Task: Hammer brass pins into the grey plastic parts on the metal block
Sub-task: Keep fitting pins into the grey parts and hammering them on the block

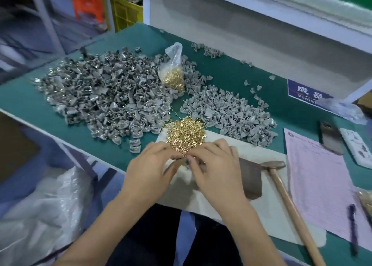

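Broadly, green surface (231, 80) carries everything; landmark for these notes is the loose heap of brass pins (185, 133) at centre.

Beyond and to the left of the heap: the big pile of grey plastic parts (100, 96), some glinting as if already pinned, though that is a guess. Beyond and to the right of the heap: a smaller grey pile (229, 114), duller. Straight beyond the heap: a clear bag of pins (174, 74), standing upright between the two piles.

The heap sits on the far end of a white cloth (267, 205), which runs toward the person. Right of the heap, on the cloth: the metal block (250, 179), dark, nothing on it that I can see. Just right of the block lies the hammer (281, 187), head near the block, wooden handle running toward the person, untouched. Further right, pink paperwork (318, 185).

At the near edge of the heap: left hand (150, 165) and right hand (211, 163), fingers curled in and meeting. They seem to pinch something small and grey between them; blur hides exactly what, and whether a pin is held.

Step in hand, as I judge it: fitting a pin into a part by hand, ahead of hammering. Next move calls for setting the part steady on the block, pin upright, with the right hand freed to take the hammer.
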`<state>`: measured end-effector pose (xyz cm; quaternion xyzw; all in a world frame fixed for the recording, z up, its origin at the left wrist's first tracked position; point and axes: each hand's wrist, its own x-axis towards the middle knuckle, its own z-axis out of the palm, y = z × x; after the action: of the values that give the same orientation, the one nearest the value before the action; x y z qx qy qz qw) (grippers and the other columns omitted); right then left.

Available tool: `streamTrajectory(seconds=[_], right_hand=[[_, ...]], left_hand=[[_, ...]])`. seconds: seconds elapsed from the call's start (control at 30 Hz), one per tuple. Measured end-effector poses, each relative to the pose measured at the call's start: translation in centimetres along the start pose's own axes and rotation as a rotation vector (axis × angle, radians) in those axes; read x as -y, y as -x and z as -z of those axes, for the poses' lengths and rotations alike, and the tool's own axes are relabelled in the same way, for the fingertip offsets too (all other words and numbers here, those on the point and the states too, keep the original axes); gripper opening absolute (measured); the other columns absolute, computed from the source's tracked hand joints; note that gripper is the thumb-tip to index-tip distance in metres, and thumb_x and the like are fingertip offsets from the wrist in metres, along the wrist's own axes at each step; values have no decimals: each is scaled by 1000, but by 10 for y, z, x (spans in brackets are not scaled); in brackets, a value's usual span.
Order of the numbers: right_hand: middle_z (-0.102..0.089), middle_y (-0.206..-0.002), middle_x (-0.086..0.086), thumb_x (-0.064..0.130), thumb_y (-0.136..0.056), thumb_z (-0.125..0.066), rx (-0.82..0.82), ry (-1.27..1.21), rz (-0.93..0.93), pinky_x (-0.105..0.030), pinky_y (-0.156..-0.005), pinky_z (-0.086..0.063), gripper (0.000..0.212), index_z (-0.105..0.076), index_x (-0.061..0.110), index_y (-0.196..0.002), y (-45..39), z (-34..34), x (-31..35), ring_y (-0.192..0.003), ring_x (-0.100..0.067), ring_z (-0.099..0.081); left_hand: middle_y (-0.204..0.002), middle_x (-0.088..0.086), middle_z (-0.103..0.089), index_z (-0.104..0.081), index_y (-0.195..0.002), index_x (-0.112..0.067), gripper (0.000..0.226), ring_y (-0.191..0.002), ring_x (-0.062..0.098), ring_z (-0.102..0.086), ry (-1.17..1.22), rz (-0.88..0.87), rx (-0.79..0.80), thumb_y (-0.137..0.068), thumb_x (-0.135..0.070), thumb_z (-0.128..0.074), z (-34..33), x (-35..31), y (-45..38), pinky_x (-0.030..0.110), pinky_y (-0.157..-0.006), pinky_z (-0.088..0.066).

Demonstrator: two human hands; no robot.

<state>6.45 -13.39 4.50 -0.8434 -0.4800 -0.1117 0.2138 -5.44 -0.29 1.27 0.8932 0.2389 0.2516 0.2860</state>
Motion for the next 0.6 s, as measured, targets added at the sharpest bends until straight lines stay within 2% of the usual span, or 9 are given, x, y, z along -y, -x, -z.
streamTrajectory(seconds=[0.07, 0.13, 0.3, 0.43, 0.6], right_hand=[[-66, -92, 19, 40, -92, -64, 69, -47, 53, -34, -79, -29, 13, -76, 34, -93, -10, -14, 15, -95, -15, -52], [-66, -90, 17, 40, -91, -65, 112, -71, 97, -34, -82, -31, 12, -75, 33, -91, -17, -29, 29, -96, -17, -52], [-65, -86, 14, 39, -90, -66, 214, -79, 114, -37, -83, -32, 10, -72, 31, -87, -30, -57, 57, -94, -18, -50], [-63, -86, 13, 35, -91, -67, 204, -119, 74, -37, -83, -35, 9, -70, 29, -85, -34, -72, 71, -93, -16, -49], [-65, -91, 13, 34, -92, -69, 206, -151, 49, -35, -84, -36, 7, -74, 29, -92, -41, -78, 76, -94, -15, -50]], left_hand=[[-89, -18, -57, -71, -96, -38, 7, -93, 9, -55, -19, 52, -28, -89, -38, -70, 12, 18, 8, 33, -64, -49], [-88, -17, -56, -72, -96, -38, 10, -92, 9, -53, -60, 92, -24, -89, -41, -65, 23, 32, 14, 29, -62, -47], [-96, -15, -62, -74, -101, -30, 18, -96, 16, -58, -127, 202, -48, -84, -28, -79, 38, 56, 28, 36, -67, -52], [-98, -16, -62, -72, -102, -32, 20, -96, 13, -59, -129, 257, -105, -87, -43, -70, 46, 66, 34, 38, -68, -54], [-91, -16, -62, -71, -94, -31, 8, -88, 12, -58, -137, 249, -122, -87, -35, -73, 51, 68, 35, 35, -66, -53]])
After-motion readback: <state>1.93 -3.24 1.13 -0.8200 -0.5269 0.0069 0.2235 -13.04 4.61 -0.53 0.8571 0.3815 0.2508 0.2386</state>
